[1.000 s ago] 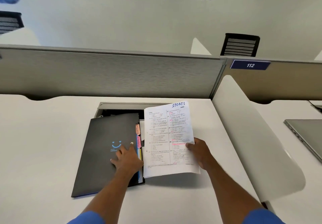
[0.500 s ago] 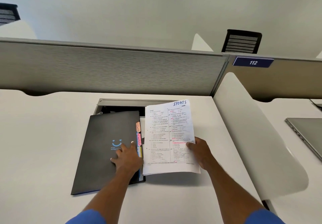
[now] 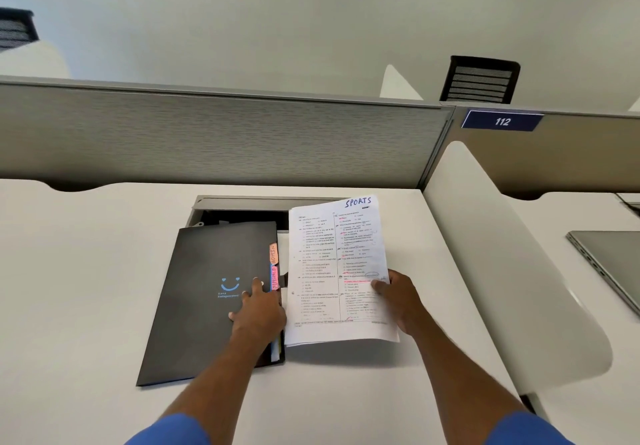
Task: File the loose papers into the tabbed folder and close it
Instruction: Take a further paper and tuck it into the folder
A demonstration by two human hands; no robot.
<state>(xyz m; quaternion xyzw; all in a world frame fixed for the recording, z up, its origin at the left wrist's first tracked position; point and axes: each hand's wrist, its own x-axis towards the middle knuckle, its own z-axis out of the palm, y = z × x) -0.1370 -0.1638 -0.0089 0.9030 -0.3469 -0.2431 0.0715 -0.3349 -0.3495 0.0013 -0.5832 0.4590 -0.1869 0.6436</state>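
Black folder (image 3: 207,299): in the head view it lies closed on the white desk (image 3: 86,288), cover up, with coloured tabs (image 3: 274,268) sticking out of its right edge (ADMIN and FINANCE can be read).
Papers (image 3: 336,271): a thin stack headed SPORTS, held just beside the folder's right edge and not yet inside it.
Left hand (image 3: 258,316): lies flat on the cover near the tabs with straight fingers and grips nothing.
Right hand (image 3: 398,302): pinches the right edge of the stack, thumb on top.
Step in hand: probably opening the folder at the right section.
How to do it well: lift the cover at the tab edge with the fingertips and choose the matching tab (no SPORTS tab is visible). Keep the stack square and slide it fully towards the spine.
Risk: the sheets may fan or bend, because only one edge is pinched.
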